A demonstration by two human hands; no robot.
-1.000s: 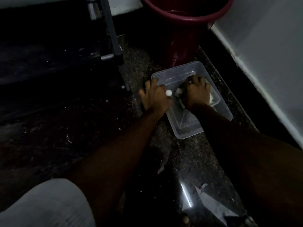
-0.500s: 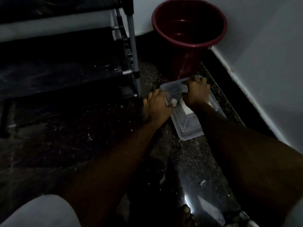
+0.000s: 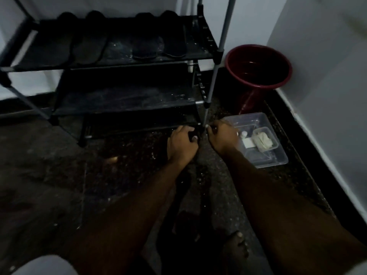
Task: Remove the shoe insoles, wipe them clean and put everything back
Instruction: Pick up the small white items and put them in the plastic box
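- Dim corner: dark speckled floor (image 3: 119, 167), white wall (image 3: 327, 76) on the right.
- Black rack (image 3: 123, 63) at the back wall, with four dark shoes (image 3: 145, 40) lying flat in a row on the top shelf. Too dark to say whether whole shoes or bare insoles.
- Red bucket (image 3: 258, 66) in the corner, just right of the rack.
- Clear tub (image 3: 278, 161) on the floor in front of the bucket, with a pale cloth (image 3: 262, 138) and small white bits inside.
- Left hand (image 3: 182, 143) low at the front right corner of the rack's bottom shelf. Fingers curled; cannot tell whether the grip pinches anything.
- Right hand (image 3: 222, 137) just beside it, between the rack leg and the tub's near rim. Fingers curled too; grip likewise cannot tell.
- Bare foot (image 3: 236, 247) on the floor near the bottom edge.
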